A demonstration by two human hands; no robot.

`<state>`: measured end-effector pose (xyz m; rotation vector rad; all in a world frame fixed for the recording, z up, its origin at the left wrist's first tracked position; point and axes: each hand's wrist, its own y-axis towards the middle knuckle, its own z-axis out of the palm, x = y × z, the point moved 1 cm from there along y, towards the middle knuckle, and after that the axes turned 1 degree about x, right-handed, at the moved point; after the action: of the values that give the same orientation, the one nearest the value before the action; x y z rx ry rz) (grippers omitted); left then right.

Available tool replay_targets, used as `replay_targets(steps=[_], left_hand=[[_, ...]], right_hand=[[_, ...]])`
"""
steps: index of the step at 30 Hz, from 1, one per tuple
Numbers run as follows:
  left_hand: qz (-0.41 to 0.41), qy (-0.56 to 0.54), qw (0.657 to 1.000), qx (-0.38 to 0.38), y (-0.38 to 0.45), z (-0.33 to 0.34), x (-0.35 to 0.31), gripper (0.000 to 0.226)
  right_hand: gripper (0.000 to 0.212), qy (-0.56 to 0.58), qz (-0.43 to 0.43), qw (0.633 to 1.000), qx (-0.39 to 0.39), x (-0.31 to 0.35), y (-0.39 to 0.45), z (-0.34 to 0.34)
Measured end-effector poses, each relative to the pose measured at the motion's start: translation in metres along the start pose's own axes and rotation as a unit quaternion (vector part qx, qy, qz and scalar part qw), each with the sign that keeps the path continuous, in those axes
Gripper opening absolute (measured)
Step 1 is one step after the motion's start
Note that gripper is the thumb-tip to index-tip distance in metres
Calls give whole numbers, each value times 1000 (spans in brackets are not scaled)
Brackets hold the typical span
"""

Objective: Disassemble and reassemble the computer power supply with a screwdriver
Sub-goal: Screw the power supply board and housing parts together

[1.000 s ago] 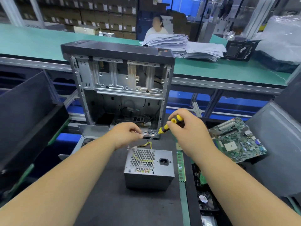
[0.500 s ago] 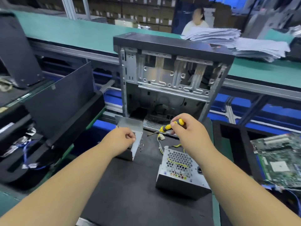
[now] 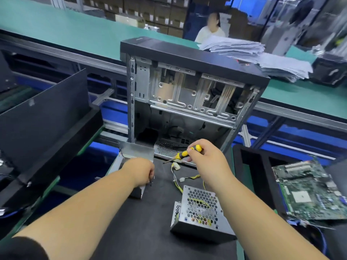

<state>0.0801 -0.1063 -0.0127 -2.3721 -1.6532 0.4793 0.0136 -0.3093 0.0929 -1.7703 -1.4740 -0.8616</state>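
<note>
Power supply lies below right hand gripping screwdriver.

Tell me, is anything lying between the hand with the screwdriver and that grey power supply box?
Only loose wiring. The right hand holds the screwdriver above the mat, and the power supply sits nearer the camera. Its yellow and black cables with white plugs lie on the mat between them; nothing else visible does.

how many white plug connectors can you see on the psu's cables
2: one white connector just under the screwdriver tip, another nearer the power supply. Others may be hidden behind the right hand.
</note>
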Motion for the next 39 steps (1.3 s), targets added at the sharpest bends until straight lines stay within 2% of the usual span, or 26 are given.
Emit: replay_targets(steps=[3,7,16,22,25,28,29,32,34,39], left_hand=[[15,61,998,6,11,3,0,26],[36,98,994,20,19,9,2,16],[58,131,990,-8,23,15,0,13],[70,131,989,-1,23,17,-1,13],[70,91,993,-8,21,16,-1,11],[33,-87,995,-39,17,6,4,11],[11,-183,982,-51,13,0,6,12],[-21,-425,902,-67,-2,-21,5,12],[-8,-515,854,-68,-12,-32,-3,17],[28,-692,719,-54,-36,-47,-27,46]], right_hand=[[8,3,10,1000,-13,-3,4,-2],[6,5,14,1000,-17,-8,4,-2],[7,4,0,1000,-5,-6,-2,-8],[9,18,3,1000,-24,-3,-4,-18],[10,23,6,999,-29,-2,-7,-23],[11,33,-3,999,-38,-2,-9,-29],[11,43,-5,998,-45,-2,-11,-32],[12,96,-10,993,-69,0,-15,-40],[12,135,-17,987,-80,3,-17,-44],[12,199,-49,974,-99,8,-27,-55]])
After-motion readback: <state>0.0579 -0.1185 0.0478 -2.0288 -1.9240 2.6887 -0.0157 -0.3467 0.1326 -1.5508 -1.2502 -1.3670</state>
